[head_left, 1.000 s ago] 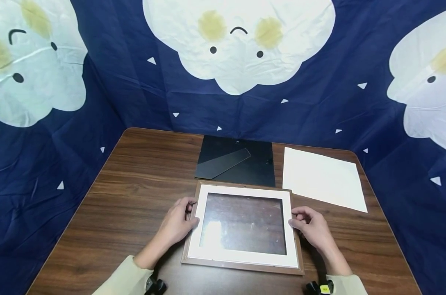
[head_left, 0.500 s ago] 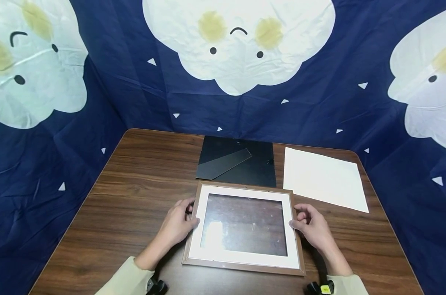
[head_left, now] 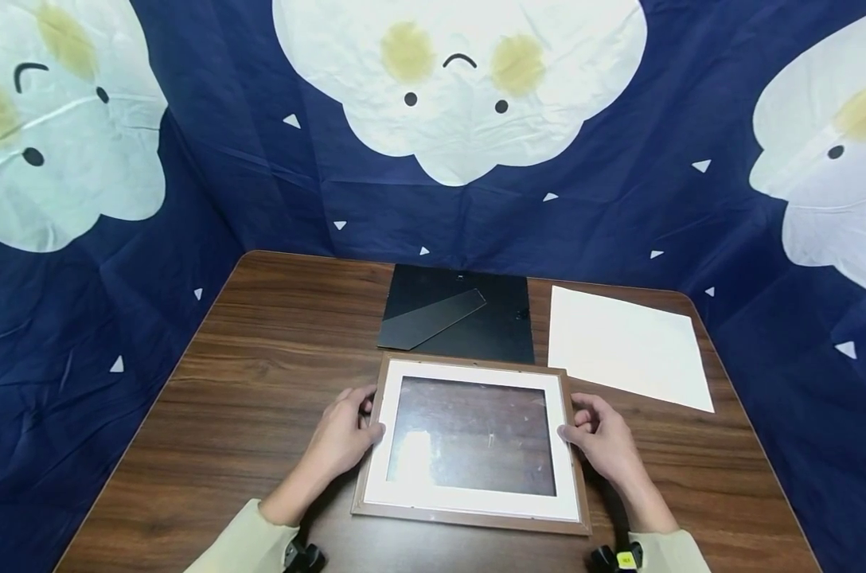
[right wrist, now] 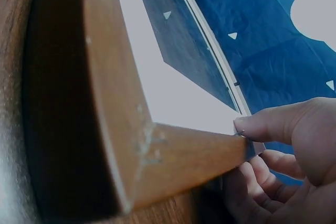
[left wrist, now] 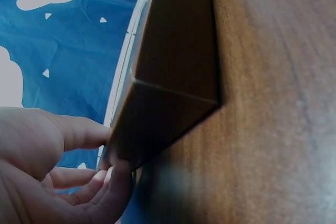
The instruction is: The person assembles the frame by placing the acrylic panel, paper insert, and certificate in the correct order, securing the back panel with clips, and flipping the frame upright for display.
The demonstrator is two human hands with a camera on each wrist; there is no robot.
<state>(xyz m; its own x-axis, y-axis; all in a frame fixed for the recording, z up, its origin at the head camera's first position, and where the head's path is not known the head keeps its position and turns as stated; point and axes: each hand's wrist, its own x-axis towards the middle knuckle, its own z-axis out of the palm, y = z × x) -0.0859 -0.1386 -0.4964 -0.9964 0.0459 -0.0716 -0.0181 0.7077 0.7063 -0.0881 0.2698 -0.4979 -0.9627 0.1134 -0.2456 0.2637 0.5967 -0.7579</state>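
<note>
A brown wooden picture frame sits at the lower centre of the head view, over the dark wood-grain bench. Inside its rim is a white mat around a clear pane, with a bright glare at the pane's lower left.

The left hand has a closed grip on the rim at the left of the frame, thumb on the upper face, other fingers bent against the outer side. The right hand pinches the rim at the right in the same way; in the right wrist view its thumb tip meets the mat's edge. Neither grip has a gap: both are clamped on the wood. Whether the whole underside meets the bench is hard to tell.

Just above the frame in the head view lies a black backing board with a slanted stand leg. A white sheet lies at centre right.
</note>
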